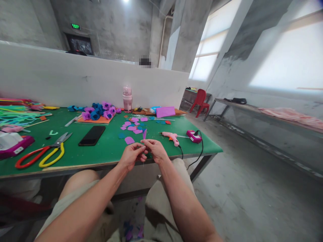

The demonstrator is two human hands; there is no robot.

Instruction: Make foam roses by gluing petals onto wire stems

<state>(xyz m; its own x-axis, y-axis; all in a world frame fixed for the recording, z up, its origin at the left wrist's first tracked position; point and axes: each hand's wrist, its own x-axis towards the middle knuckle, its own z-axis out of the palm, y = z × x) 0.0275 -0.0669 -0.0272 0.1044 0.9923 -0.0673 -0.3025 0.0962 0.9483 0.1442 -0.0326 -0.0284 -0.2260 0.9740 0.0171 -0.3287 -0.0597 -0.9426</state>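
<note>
My left hand (131,156) and my right hand (155,150) meet at the table's front edge, fingertips pinched together. A narrow purple paper petal (144,134) stands upright out of their shared pinch. Something thin, like a wire, shows faintly below the fingers; the fingers hide how it joins the petal. Just beyond the hands lie a loose purple petal (129,140) and a scatter of purple, blue and red paper pieces. Right of my hands, a pink hot glue gun (171,137) rests on the green table (113,151).
Large scissors (54,148) and a black phone (92,135) lie to the left. Behind them are purple and blue paper flowers (97,111). A pink bottle (127,99) stands by the white partition (96,80). The glue gun's cord runs near a purple power strip (193,136).
</note>
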